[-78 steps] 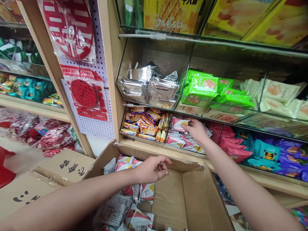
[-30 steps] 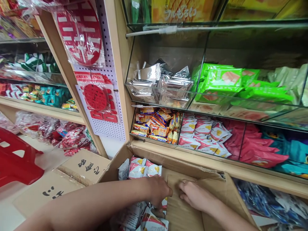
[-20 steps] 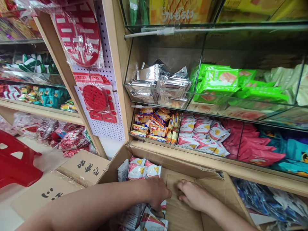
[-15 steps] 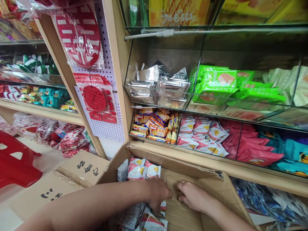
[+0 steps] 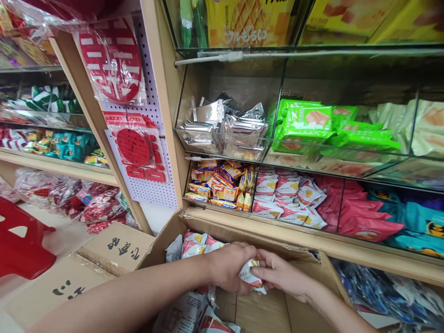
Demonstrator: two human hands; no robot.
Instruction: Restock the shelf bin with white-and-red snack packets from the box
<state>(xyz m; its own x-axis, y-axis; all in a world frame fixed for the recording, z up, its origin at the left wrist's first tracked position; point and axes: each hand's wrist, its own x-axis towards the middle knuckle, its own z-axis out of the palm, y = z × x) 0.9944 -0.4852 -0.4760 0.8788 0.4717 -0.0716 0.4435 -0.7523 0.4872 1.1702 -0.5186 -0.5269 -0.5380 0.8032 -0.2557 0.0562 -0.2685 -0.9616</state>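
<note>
White-and-pink glossy wrapped packet (image 5: 250, 274), tilted between both hands above the brown cardboard box (image 5: 301, 260).
Pinched from the right by thumb and fingers of the right hand (image 5: 282, 276); touching the curled left hand (image 5: 229, 268) on the other side, though impossible to tell whether gripped there too. Long axis partly hidden by the fingers. Equally near either hand, below and closer than the matching packets (image 5: 286, 186) behind the pale wooden shelf edge (image 5: 249, 225).
</note>
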